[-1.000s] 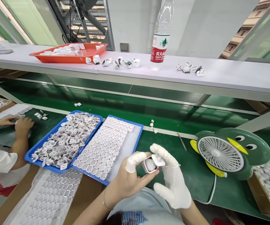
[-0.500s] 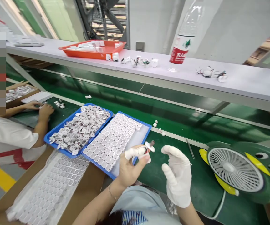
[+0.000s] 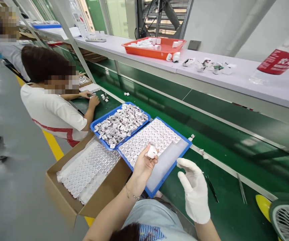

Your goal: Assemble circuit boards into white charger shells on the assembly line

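Over the right-hand blue tray point(image 3: 182, 154), my left hand point(image 3: 145, 164) holds a small white square case point(image 3: 151, 152) between thumb and fingers. Rows of similar white cases point(image 3: 144, 139) cover much of that tray, and a bare whitish strip shows along its right side. My right hand point(image 3: 194, 189), in a white glove, is raised right of the tray with thumb and fingers apart and nothing between them. Beside the cases stands a second blue tray point(image 3: 92, 126), heaped with small white parts and wires point(image 3: 121, 124).
A cardboard box point(image 3: 59, 197) with packed white cases is at lower left, near a seated person point(image 3: 56, 107). Black tweezers point(image 3: 212, 189), metal tweezers point(image 3: 241, 188) and a fan point(image 3: 288, 217) lie right. The shelf holds an orange tray point(image 3: 131, 50) and a bottle point(image 3: 277, 62).
The view has swung left. My left hand has moved over the tray and now holds a white case; the loose part with a dark piece no longer shows at its fingers. My right hand stays apart.
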Motion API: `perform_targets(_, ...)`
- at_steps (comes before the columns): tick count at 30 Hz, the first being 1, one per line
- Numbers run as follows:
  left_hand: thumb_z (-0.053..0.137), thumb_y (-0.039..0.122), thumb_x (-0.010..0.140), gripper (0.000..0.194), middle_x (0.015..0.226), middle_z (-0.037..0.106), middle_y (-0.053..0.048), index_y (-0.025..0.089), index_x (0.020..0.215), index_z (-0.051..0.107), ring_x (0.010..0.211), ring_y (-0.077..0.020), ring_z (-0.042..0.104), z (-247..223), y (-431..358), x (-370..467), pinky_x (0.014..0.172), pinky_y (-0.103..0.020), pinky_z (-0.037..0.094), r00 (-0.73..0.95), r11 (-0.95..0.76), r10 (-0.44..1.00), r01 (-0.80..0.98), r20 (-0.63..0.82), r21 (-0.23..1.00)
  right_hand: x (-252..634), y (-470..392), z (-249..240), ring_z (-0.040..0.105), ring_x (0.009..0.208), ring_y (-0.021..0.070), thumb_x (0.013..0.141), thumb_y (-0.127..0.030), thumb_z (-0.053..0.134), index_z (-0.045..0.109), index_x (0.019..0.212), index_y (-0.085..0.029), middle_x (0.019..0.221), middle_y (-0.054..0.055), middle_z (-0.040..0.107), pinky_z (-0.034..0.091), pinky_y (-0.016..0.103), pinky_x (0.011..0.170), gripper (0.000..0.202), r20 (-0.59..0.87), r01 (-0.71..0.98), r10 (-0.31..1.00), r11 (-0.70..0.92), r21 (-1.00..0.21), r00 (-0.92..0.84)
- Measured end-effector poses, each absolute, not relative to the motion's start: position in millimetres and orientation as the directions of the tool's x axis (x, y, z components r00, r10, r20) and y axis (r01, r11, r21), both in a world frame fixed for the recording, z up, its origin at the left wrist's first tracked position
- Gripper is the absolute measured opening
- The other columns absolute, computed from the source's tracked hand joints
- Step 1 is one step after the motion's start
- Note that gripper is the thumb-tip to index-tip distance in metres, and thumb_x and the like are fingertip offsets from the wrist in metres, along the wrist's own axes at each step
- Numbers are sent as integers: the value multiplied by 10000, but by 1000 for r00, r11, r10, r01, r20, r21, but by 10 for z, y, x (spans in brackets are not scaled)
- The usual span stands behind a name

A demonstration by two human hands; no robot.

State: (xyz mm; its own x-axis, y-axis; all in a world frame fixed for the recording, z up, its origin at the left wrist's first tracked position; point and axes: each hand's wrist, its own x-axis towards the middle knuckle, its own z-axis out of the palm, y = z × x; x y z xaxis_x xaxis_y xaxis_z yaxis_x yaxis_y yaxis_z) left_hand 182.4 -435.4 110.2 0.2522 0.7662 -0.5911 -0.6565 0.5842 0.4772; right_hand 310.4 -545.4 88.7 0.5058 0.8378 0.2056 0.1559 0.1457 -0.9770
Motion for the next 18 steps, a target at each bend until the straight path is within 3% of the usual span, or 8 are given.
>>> perform_targets(4, 690, 271, 818, 203, 721, 684, -39, 158, 952, 587, 461, -84, 578, 1084, -4193, 1549, 416, -165, 462, 292, 621, 742, -639, -604, 454, 2807, -5264, 762, 589, 1117, 243, 902, -258, 592, 574, 1228, -302, 1223, 76, 604, 495, 502, 978, 329, 203, 213, 881, 121, -970, 427)
perform_targets(10, 713, 343, 789, 290, 732, 689, -31, 169, 987, 591, 404, -48, 470, 1040, -3882, 1163, 360, -146, 325, 363, 656, 739, -578, -568, 485, 2352, -4985, 848, 567, 1143, 237, 927, -198, 527, 517, 1275, -301, 1216, 73, 590, 498, 481, 972, 362, 360, 497, 888, 184, -848, 286)
perform_targets(14, 754, 344, 760, 237, 718, 673, -17, 156, 839, 633, 474, -53, 513, 1000, -3839, 1131, 435, -156, 395, 410, 636, 771, -493, -487, 593, 2074, -4686, 982, 456, 1249, 298, 908, -204, 514, 388, 1421, -238, 1319, 137, 491, 434, 533, 1015, 530, 605, 799, 775, 239, -552, 185)
perform_targets(18, 755, 332, 754, 164, 756, 685, -31, 213, 747, 643, 662, -176, 658, 946, -3995, 1184, 582, -290, 519, 497, 551, 798, -369, -342, 748, 1954, -4399, 998, 340, 1315, 348, 886, -300, 527, 336, 1465, -214, 1370, 155, 425, 334, 588, 1073, 615, 676, 959, 735, 149, -242, 57)
